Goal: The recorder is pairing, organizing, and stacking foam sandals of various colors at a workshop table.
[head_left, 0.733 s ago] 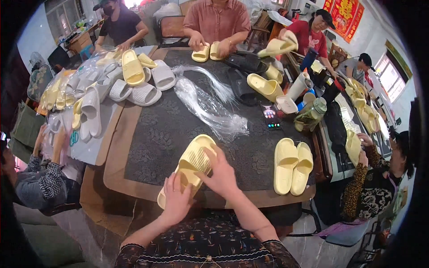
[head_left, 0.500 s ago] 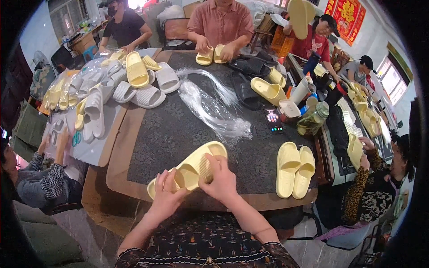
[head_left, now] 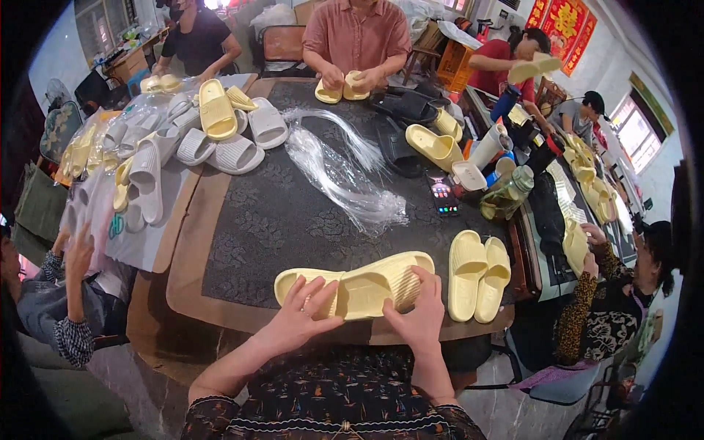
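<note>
My left hand (head_left: 302, 312) and my right hand (head_left: 418, 317) press on two pale yellow slide slippers (head_left: 359, 286) laid end to end near the front edge of the dark patterned table (head_left: 257, 220). The left hand rests on the left slipper, fingers spread. The right hand grips the ribbed sole of the right slipper. Just to the right lies a second pair of yellow slippers (head_left: 478, 275), side by side, untouched.
A heap of clear plastic bags (head_left: 345, 180) lies mid-table. White and yellow slippers (head_left: 205, 132) pile at the left. A phone (head_left: 442, 194), cup and bottle (head_left: 506, 194) stand at the right. Several people work around the table; one opposite holds yellow slippers (head_left: 341, 88).
The yellow slippers I hold have come down from a raised tilt to lie nearly flat near the table's front edge, and both hands lowered with them.
</note>
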`<state>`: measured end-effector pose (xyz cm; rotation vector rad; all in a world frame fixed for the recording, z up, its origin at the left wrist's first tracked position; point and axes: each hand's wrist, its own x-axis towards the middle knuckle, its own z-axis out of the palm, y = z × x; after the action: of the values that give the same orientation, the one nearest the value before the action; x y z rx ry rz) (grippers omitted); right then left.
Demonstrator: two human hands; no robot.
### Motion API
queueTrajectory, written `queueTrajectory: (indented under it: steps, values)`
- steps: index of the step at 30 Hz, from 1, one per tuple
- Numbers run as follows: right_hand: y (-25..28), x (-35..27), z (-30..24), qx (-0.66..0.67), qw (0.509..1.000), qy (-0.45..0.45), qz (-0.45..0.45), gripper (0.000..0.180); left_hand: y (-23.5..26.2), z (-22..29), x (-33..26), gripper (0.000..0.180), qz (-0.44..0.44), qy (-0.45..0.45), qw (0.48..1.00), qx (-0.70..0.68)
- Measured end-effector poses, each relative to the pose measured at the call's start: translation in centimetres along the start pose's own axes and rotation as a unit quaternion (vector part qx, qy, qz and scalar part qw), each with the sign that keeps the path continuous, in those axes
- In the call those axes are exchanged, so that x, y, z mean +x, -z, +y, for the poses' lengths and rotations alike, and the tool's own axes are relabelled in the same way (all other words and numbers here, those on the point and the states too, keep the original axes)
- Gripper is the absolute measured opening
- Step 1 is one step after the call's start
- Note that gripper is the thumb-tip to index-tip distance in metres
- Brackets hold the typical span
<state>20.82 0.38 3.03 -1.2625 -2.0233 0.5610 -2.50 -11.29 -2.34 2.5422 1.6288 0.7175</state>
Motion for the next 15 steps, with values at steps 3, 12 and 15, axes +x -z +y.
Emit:
queueTrajectory:
  steps: [3, 12, 15]
  values:
    - [0.6, -0.1, 0.1, 0.019, 1.000, -0.020, -0.007, 0.064, -0.2, 0.3, 0.2, 0.040, -0.003, 0.018, 0.999, -0.034]
    - [8.2, 3.7, 8.6, -0.096, 0.988, 0.023, 0.121, 0.054, 2.2, -4.5, -3.4, 0.019, -0.051, 0.118, 0.992, 0.010]
    - [5.3, 3.4, 10.0, -0.090, 0.989, -0.018, -0.120, 0.049, 1.3, -5.0, -2.2, 0.012, -0.048, 0.090, 0.994, 0.025]
